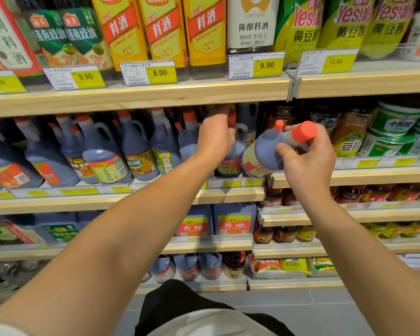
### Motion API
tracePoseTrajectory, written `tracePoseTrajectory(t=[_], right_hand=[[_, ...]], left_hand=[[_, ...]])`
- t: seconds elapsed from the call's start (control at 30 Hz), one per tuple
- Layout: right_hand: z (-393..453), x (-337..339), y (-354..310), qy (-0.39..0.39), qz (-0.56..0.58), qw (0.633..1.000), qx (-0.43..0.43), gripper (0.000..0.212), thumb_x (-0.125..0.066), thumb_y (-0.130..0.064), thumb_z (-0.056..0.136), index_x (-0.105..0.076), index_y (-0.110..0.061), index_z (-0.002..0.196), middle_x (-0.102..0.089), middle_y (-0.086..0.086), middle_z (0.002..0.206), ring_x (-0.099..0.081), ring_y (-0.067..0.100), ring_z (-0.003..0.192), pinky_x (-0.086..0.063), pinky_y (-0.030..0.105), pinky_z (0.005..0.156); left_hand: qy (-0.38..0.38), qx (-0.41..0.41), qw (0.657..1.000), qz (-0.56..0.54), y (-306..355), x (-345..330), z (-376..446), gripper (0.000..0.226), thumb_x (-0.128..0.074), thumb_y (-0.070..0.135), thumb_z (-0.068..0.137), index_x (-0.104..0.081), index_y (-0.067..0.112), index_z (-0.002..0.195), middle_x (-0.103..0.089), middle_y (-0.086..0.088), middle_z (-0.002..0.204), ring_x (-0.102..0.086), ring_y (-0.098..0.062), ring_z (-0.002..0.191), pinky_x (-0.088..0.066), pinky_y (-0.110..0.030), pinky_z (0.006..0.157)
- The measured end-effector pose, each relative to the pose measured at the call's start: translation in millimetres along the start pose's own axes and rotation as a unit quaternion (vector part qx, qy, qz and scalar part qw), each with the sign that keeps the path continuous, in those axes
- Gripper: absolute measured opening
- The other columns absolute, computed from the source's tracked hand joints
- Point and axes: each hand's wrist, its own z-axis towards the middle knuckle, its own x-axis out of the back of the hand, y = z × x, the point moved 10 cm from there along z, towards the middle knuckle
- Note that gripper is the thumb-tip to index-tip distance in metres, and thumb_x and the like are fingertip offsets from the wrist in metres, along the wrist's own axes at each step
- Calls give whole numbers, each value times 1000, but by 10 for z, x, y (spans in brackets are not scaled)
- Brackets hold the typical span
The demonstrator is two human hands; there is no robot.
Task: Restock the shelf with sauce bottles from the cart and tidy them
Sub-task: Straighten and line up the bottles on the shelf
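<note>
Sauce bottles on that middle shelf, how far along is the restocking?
Done: the row of jugs already fills the middle shelf. In hand: the right hand holds a tilted bottle; the left hand grips a shelved bottle's cap. Left: seating that bottle; the cart is out of view.

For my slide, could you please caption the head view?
Right hand tilts a red-capped sauce jug shelfward; left hand grips a shelved jug.

Both forearms bare, no watch or rings showing. Left hand (215, 139) and right hand (306, 158) ungloved, nails short. White sleeve edge (3, 330) at bottom left corner. Pale shirt hem (211, 323) low centre, black shorts (180, 301) just above it.
</note>
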Motion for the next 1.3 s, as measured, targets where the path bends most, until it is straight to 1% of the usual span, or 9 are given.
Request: tracePoseTrajectory(t=[0.17, 0.37, 0.6, 0.7, 0.83, 1.0, 1.1, 1.17, 1.3], right_hand=[[15, -26, -26, 5, -14, 1000, 4, 29, -74, -16, 77, -55, -17, 99, -55, -20, 83, -53, 0, 78, -40, 5, 67], [141, -148, 8, 27, -20, 999, -9, 29, -73, -15, 78, -52, -14, 97, -50, -19, 78, -49, 3, 77, -37, 9, 64], [333, -363, 28, 14, -48, 999, -8, 31, -73, -17, 78, -45, -20, 88, -46, -18, 70, -40, 6, 69, -29, 8, 54], [428, -356, 44, 15, -46, 999, -16, 27, -73, -17, 77, -48, -20, 86, -48, -16, 71, -45, 11, 73, -28, 19, 56], [475, -401, 143, 12, -29, 999, -43, 25, -74, -17, 76, -50, -20, 84, -51, -17, 72, -49, 8, 72, -33, 19, 59], [453, -522, 319, -4, -10, 997, -78, 21, -74, -16, 75, -55, -18, 84, -53, -15, 71, -50, 8, 70, -36, 18, 59], [488, -642, 320, -33, -15, 997, -72, 17, -73, -14, 77, -59, -16, 86, -58, -8, 77, -51, 9, 72, -35, 6, 56], [563, -685, 352, -38, -17, 996, -80, 17, -72, -15, 78, -62, -11, 90, -62, -3, 83, -54, 11, 75, -36, 6, 58], [629, -761, 496, -40, -10, 995, -94, 22, -71, -18, 79, -64, -11, 99, -65, -7, 88, -62, 15, 86, -46, 23, 76]], left_hand=[[55, -62, 996, -23, -7, 114, -136, 17, -64, 18, 86, -59, 2, 89, -60, -19, 87, -54, -36, 88, -24, -30, 65], [59, -56, 996, -27, -41, 185, -96, 24, -66, 19, 84, -48, 11, 71, -49, -10, 69, -53, -35, 78, -22, -29, 63], [61, -52, 996, -39, -65, 156, -84, 23, -65, 21, 86, -51, 10, 73, -51, -9, 70, -53, -31, 77, -28, -31, 64], [62, -73, 995, -34, -37, 153, -81, 16, -65, 18, 85, -61, 3, 82, -59, -16, 73, -55, -34, 79, -27, -30, 63], [74, -83, 994, -17, -26, 191, -93, 17, -64, 16, 85, -65, 0, 91, -63, -19, 79, -56, -36, 83, -26, -29, 65], [61, -28, 998, -21, -191, 217, -67, 18, -62, 15, 86, -54, 4, 73, -51, -13, 69, -54, -37, 80, -25, -31, 63], [22, 40, 999, -22, -264, 182, -18, 27, -59, 14, 86, -42, 8, 65, -51, -15, 71, -55, -38, 81, -28, -33, 62], [-3, 59, 998, -13, -260, 130, 10, 21, -56, 13, 86, -48, 5, 69, -58, -20, 78, -57, -39, 84, -32, -32, 62], [-14, 81, 997, -7, -277, 59, 93, 18, -53, 12, 87, -64, 0, 95, -58, -12, 83, -59, -34, 86, -37, -29, 64]])
